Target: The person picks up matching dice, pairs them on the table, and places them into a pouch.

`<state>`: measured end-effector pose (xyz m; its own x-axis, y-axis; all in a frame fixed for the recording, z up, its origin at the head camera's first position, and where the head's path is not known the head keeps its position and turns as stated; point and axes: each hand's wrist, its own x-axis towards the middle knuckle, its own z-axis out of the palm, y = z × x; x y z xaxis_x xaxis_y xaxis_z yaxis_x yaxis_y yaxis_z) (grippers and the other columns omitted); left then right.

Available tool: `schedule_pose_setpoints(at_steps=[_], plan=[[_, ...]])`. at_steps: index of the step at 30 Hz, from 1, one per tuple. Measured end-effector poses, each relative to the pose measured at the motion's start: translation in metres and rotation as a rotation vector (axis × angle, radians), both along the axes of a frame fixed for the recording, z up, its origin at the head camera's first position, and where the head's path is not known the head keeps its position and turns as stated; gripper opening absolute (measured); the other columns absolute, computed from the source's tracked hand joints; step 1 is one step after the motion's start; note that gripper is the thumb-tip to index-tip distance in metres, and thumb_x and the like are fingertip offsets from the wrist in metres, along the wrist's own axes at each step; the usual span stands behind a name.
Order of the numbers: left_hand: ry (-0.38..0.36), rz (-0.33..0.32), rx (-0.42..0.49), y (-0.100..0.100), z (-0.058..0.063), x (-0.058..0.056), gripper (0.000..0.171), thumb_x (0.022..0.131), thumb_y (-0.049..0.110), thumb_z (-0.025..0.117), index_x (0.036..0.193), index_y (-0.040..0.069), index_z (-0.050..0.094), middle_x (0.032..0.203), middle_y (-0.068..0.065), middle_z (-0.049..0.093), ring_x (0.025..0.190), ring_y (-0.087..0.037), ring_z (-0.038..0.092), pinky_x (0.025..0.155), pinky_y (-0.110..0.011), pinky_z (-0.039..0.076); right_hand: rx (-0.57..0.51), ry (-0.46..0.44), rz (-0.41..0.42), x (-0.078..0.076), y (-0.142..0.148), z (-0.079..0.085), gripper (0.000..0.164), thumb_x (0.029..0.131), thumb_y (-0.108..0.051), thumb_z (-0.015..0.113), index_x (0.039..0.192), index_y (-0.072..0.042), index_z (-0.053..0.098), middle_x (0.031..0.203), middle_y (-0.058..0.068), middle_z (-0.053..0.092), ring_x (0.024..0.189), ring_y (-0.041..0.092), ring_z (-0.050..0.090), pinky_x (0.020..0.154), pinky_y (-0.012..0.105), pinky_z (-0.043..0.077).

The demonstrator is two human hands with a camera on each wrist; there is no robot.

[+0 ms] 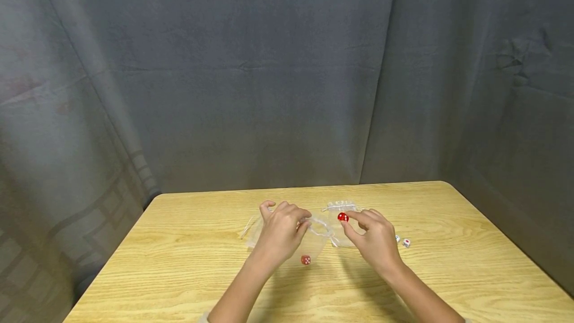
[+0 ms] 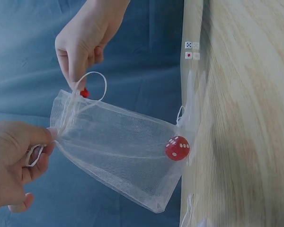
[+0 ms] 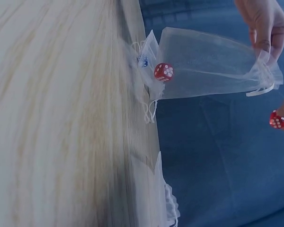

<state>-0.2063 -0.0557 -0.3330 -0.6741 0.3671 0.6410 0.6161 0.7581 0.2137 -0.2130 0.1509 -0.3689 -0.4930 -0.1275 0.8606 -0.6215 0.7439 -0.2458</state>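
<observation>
My left hand (image 1: 281, 228) pinches the rim of a sheer white drawstring bag (image 2: 118, 142), which hangs down over the table. At the bottom of this bag lies a red die (image 2: 177, 148) with white dots, visible through the mesh. Between the thumb and fingertips of my right hand (image 1: 375, 238) is a second red die (image 3: 276, 120). That hand is close beside the bag's mouth, to the right of my left hand. In the left wrist view a loop of the bag's white cord overlaps the right fingertips.
Another sheer bag (image 1: 342, 207) lies on the wooden table (image 1: 179, 263) behind the right hand. A further bag (image 1: 254, 233) lies behind the left hand, and a blue die (image 3: 143, 60) shows there. Several small white dice (image 2: 188, 45) sit to the right. Grey curtains (image 1: 246, 88) surround the table.
</observation>
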Motion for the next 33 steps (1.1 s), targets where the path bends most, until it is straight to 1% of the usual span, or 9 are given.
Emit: schedule_pose_setpoints(at_steps=[5,8,12,14,17,21,24,29,33], plan=[[0.007,0.002,0.002,0.001,-0.001,0.0,0.01,0.075,0.015,0.076,0.085,0.013,0.072,0.078,0.006,0.067,0.074,-0.009,0.054,0.086,-0.049,0.023,-0.037,0.09,0.04,0.001,-0.001,0.004,0.02,0.062,-0.001,0.078,0.081,-0.004,0.073,0.058,-0.008,0.051,0.054,0.008,0.044,0.05,0.015,0.037],[0.009,0.0,0.001,0.002,-0.001,0.0,0.01,0.075,0.015,0.076,0.084,0.013,0.072,0.078,0.007,0.067,0.075,-0.009,0.054,0.086,-0.049,0.023,-0.08,0.136,0.09,0.001,-0.002,0.005,0.013,0.072,-0.011,0.075,0.082,-0.003,0.072,0.058,-0.008,0.05,0.054,0.008,0.041,0.05,0.016,0.035],[0.007,0.0,-0.008,0.003,-0.002,0.0,0.009,0.076,0.015,0.075,0.084,0.013,0.072,0.078,0.007,0.067,0.075,-0.009,0.055,0.084,-0.049,0.023,-0.132,0.197,0.149,0.0,-0.003,0.005,0.033,0.087,-0.033,0.063,0.082,-0.002,0.072,0.056,-0.008,0.047,0.055,0.005,0.036,0.049,0.015,0.03],[0.006,0.002,-0.014,0.004,-0.002,0.0,0.009,0.076,0.015,0.075,0.084,0.013,0.072,0.078,0.007,0.067,0.075,-0.009,0.055,0.084,-0.049,0.023,-0.151,0.228,0.167,0.0,-0.004,0.005,0.04,0.089,-0.038,0.058,0.081,-0.001,0.072,0.055,-0.008,0.046,0.055,0.004,0.035,0.048,0.014,0.029],[0.006,0.004,-0.024,0.004,-0.003,0.0,0.01,0.076,0.016,0.075,0.084,0.013,0.072,0.078,0.007,0.067,0.076,-0.009,0.055,0.084,-0.049,0.024,-0.158,0.264,0.192,0.0,-0.006,0.004,0.041,0.089,-0.038,0.059,0.082,0.0,0.072,0.055,-0.009,0.047,0.053,0.004,0.035,0.048,0.013,0.028],[0.009,0.002,-0.031,0.005,-0.002,0.001,0.01,0.076,0.016,0.076,0.085,0.014,0.072,0.078,0.007,0.067,0.076,-0.009,0.056,0.084,-0.05,0.024,-0.158,0.268,0.246,0.001,-0.011,0.004,0.043,0.089,-0.036,0.059,0.082,0.005,0.071,0.053,-0.009,0.043,0.052,0.005,0.033,0.048,0.013,0.027],[0.008,-0.003,-0.032,0.006,-0.003,0.002,0.011,0.075,0.016,0.076,0.085,0.014,0.072,0.079,0.007,0.067,0.076,-0.009,0.056,0.084,-0.05,0.024,-0.15,0.256,0.273,0.003,-0.014,0.004,0.041,0.089,-0.035,0.059,0.084,0.004,0.071,0.053,-0.011,0.04,0.053,0.004,0.031,0.048,0.013,0.026],[0.011,-0.007,-0.033,0.006,-0.002,0.003,0.011,0.075,0.016,0.076,0.085,0.014,0.072,0.078,0.007,0.067,0.076,-0.008,0.055,0.084,-0.05,0.024,-0.146,0.194,0.308,0.007,-0.018,0.003,0.036,0.088,-0.032,0.061,0.09,0.002,0.071,0.054,-0.01,0.042,0.055,0.004,0.031,0.05,0.014,0.026],[0.008,-0.006,-0.033,0.006,-0.001,0.004,0.011,0.075,0.016,0.076,0.085,0.014,0.072,0.079,0.007,0.067,0.075,-0.008,0.055,0.084,-0.051,0.024,-0.139,0.157,0.307,0.008,-0.018,0.003,0.036,0.089,-0.032,0.06,0.092,0.002,0.071,0.054,-0.009,0.039,0.056,0.004,0.03,0.052,0.015,0.026]])
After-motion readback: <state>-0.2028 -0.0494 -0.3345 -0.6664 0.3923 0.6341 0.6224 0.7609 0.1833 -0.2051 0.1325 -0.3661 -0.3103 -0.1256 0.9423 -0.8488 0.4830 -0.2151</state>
